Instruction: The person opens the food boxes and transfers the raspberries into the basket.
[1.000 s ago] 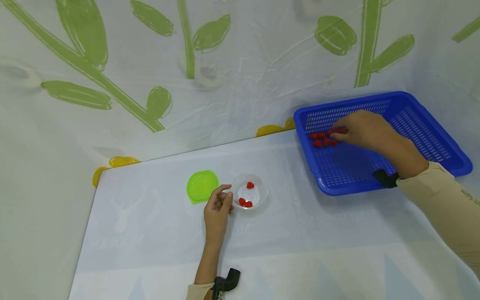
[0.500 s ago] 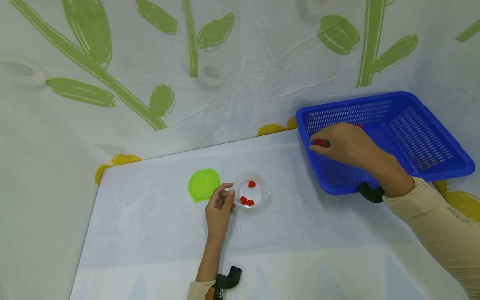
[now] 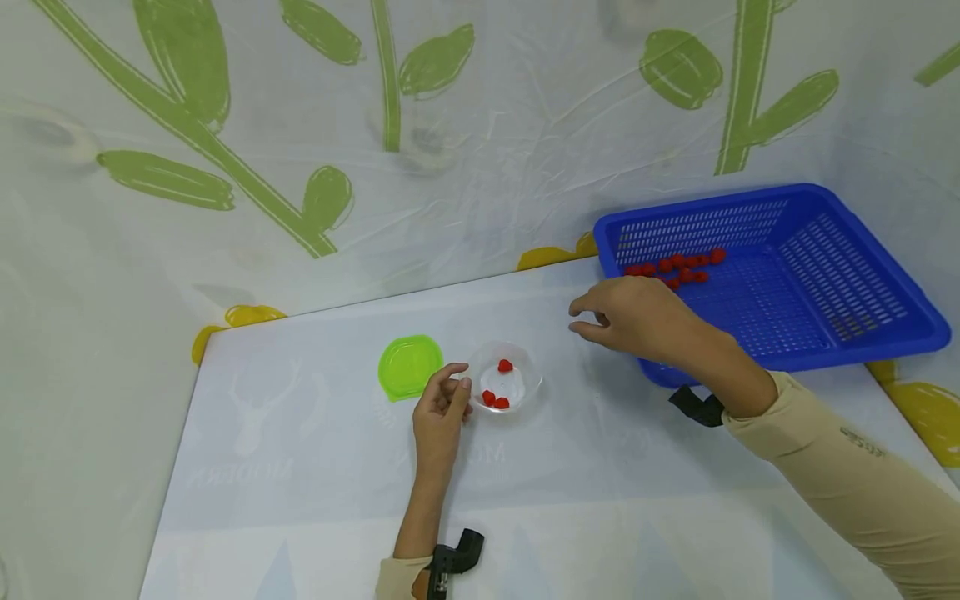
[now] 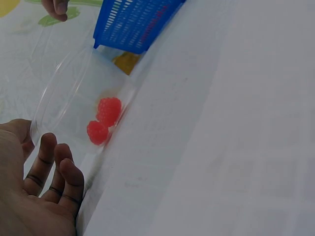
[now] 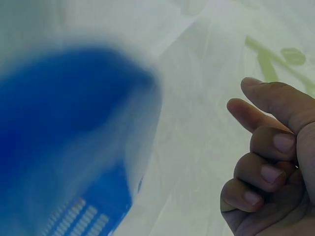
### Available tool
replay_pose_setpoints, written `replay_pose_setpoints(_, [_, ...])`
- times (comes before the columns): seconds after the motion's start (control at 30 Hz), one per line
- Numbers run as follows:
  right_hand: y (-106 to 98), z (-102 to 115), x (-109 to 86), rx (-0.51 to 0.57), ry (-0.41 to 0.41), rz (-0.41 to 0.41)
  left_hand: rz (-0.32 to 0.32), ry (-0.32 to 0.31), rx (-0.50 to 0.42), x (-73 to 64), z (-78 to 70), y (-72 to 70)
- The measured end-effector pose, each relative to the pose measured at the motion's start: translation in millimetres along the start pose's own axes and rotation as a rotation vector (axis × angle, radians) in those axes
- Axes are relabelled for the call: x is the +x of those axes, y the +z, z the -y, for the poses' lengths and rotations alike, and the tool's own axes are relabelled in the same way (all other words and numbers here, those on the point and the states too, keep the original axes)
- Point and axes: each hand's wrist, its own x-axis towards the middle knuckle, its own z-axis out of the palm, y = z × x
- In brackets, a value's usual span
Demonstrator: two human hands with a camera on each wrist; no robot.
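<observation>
My left hand [image 3: 438, 421] lies beside a clear plastic bowl [image 3: 530, 382], its thumb and index tips at the near-left rim. Close up in the left wrist view, loosely bent fingers [image 4: 45, 162] stay outside the bowl wall. Inside the bowl are three red raspberries [image 3: 489, 398]. My right hand [image 3: 645, 321] hovers over the left front rim of a blue basket [image 3: 870, 350]; no item shows between its fingers. The right wrist view has its thumb and index extended and the other fingers bent. More raspberries [image 3: 686, 275] lie in the basket's back-left corner, partly covered by the hand.
A bright green lid [image 3: 410, 367] lies on the white table [image 3: 315, 467], just left of the bowl. The table's back edge meets a pale wall sheet [image 3: 487, 208] with painted green leaves. Blue basket walls stand high at the right.
My right hand has moved left and toward me, from inside the basket to over its left rim, uncovering more raspberries. The left hand and the bowl stay nearly where they were.
</observation>
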Motion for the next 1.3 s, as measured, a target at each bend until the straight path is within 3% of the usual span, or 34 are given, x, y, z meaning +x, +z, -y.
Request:
replay_pose_setpoints(0.17, [14,13,7.1,-0.004,-0.031,0.025,0.0,0.0,0.009,0.3,0.4,-0.6])
replay_pose_setpoints(0.4, [39,28,17.2,-0.038,-0.154,0.018,-0.013,-0.022,0.018,5.5,28.0,-3.6])
replay_pose_setpoints(0.5, [50,33,21.4,-0.049,-0.178,0.028,-0.019,-0.012,0.022,5.8,32.0,-3.4])
replay_pose_setpoints(0.8, [80,46,32.5,-0.133,-0.212,0.043,-0.02,0.034,0.036,6.3,34.1,-3.3])
replay_pose_setpoints(0.9, [87,48,36.2,-0.152,-0.216,0.04,-0.017,0.022,0.036,4.1,20.8,-1.5])
replay_pose_setpoints(1.03, [93,52,41.8,-0.184,-0.2,0.061,-0.02,0.001,0.042,4.6,19.9,-1.4])
replay_pose_setpoints(1.13, [95,55,44.9,-0.211,-0.193,0.066,-0.023,0.009,0.038,6.9,32.8,-2.8])
replay_pose_setpoints(1.3, [101,56,47.6,-0.284,-0.209,0.018,-0.018,0.031,0.038,6.9,33.7,-3.5])
